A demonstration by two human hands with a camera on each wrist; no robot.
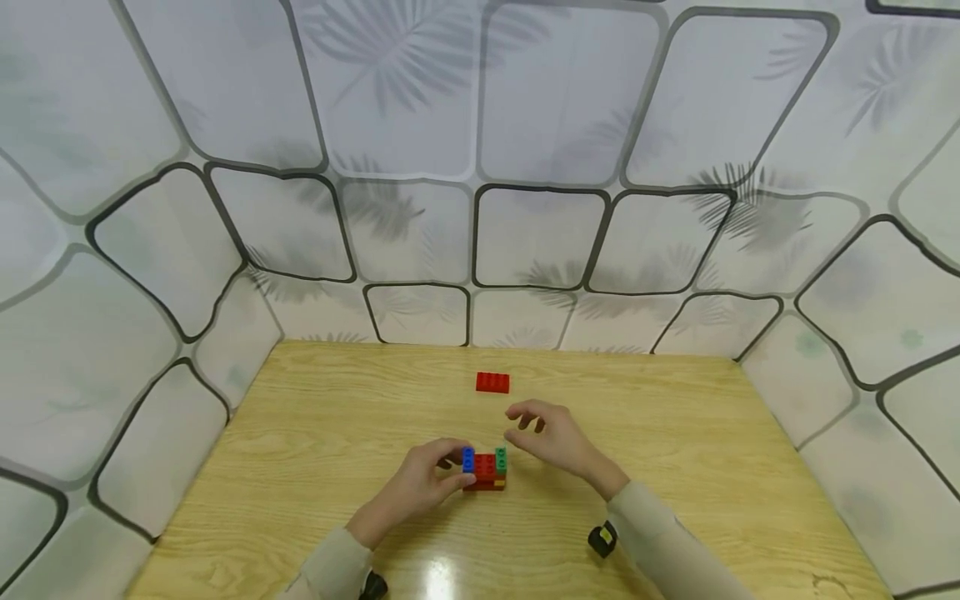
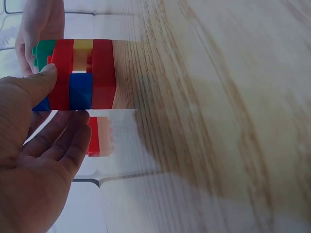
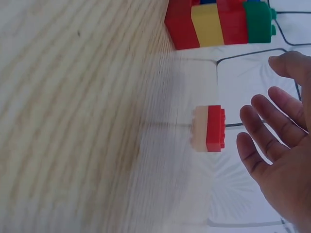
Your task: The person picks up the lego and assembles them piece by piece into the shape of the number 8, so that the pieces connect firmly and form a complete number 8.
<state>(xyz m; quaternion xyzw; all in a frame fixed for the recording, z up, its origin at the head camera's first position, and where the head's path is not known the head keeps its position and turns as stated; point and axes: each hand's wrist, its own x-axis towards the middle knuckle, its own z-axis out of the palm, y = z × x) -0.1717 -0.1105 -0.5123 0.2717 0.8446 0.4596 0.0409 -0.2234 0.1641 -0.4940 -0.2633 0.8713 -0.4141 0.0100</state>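
Note:
A small stack of toy building bricks (image 1: pixel 485 469) stands on the table in the head view. It has a red bottom brick (image 2: pixel 103 73), with a blue brick (image 2: pixel 80 91) and a yellow brick (image 3: pixel 207 24) over it. Another red layer lies above them, topped by a blue brick (image 1: pixel 468 460) at the left end and a green brick (image 1: pixel 501 460) at the right. My left hand (image 1: pixel 422 483) holds the stack's left end between thumb and fingers. To the right of the stack, my right hand (image 1: pixel 557 437) hovers with relaxed fingers, holding nothing.
A single red brick (image 1: pixel 492 382) lies farther back on the wooden table (image 1: pixel 360 400), beyond both hands. A patterned fabric wall (image 1: pixel 540 233) encloses the back and sides of the table.

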